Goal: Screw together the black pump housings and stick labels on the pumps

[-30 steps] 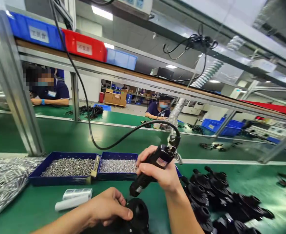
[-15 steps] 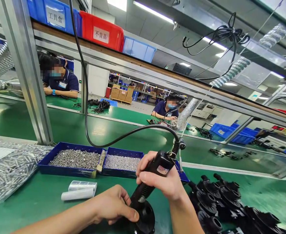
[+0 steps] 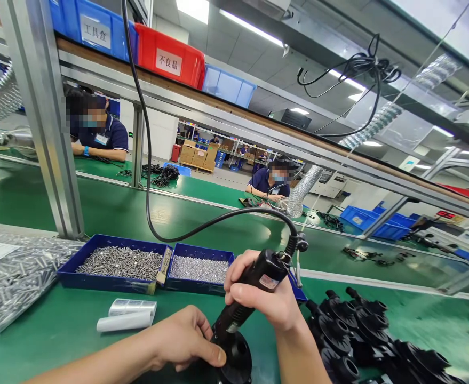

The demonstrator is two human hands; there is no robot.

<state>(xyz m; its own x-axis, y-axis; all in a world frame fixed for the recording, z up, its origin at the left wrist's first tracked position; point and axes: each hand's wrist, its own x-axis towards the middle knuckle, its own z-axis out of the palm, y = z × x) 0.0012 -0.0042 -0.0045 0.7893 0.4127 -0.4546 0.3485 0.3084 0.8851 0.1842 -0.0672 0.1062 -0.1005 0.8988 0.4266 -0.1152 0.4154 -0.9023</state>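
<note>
My right hand (image 3: 264,293) is wrapped round a black electric screwdriver (image 3: 238,312), which leans with its cabled end up and to the right. The tool's lower end meets a round black plastic housing (image 3: 238,360) with a raised round opening; its tip is hidden. My left hand (image 3: 192,341) grips this housing at its left side, thumb on top, fingers partly hidden. Past the hands stand a blue tray of long screws (image 3: 118,264) and a blue tray of small silvery parts (image 3: 200,269).
Similar black housings (image 3: 350,330) crowd the right of the green bench. A clear bag of metal screws (image 3: 14,282) lies at the left, near a roll of labels (image 3: 128,314). The black cable (image 3: 202,226) loops above the trays. Two co-workers sit beyond the metal frame (image 3: 42,122).
The view has shifted slightly. Both hands keep their grip, and the screwdriver stays against the housing with hardly any movement.
</note>
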